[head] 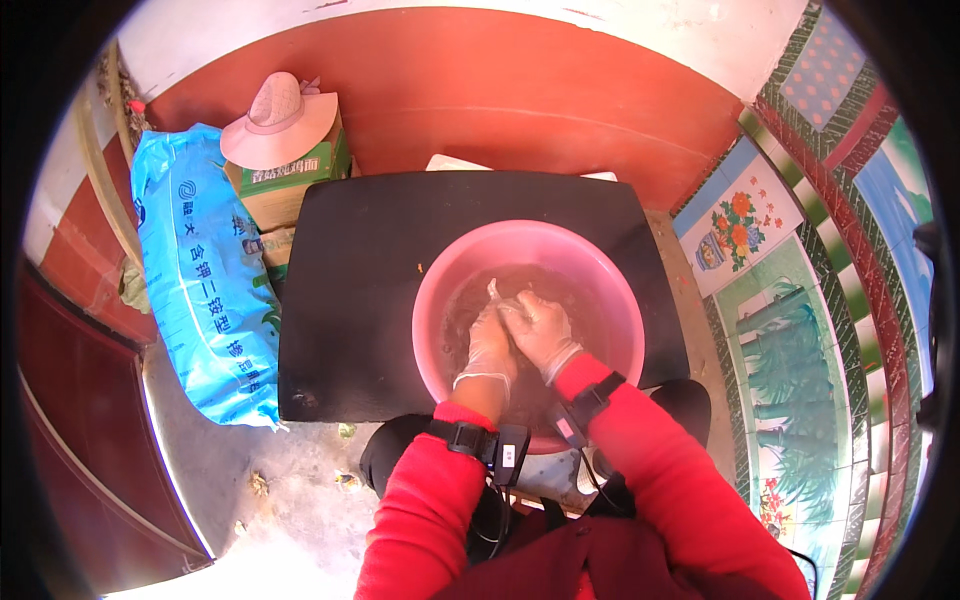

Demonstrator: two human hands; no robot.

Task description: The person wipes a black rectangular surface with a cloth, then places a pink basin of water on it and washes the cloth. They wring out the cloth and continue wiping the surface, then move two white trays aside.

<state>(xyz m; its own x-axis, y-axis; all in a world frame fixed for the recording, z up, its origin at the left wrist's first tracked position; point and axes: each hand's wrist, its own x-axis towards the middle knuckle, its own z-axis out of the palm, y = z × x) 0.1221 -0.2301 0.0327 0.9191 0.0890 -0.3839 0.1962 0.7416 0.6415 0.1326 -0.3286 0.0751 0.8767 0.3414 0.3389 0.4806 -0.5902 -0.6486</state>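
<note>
My left hand [489,337] and my right hand [541,328] are together over the murky water [585,315] in a pink plastic basin [429,330]. Both wear thin translucent disposable gloves, loose at the wrists. My right fingers curl against the fingertips of my left hand. A small whitish tip [493,287] sticks up there; whether it is a held thing or loose glove film is unclear. Bubbles show at the left side of the water. The basin stands on the right part of a black tabletop [352,300].
A blue woven sack [199,285] with printing leans left of the table. Beside it, a pink brimmed hat [279,124] rests on stacked cardboard boxes [289,199]. A red-and-white wall [465,90] rises behind; a tiled wall [795,360] runs along the right. Black wrist straps [469,439] hold small devices with cables.
</note>
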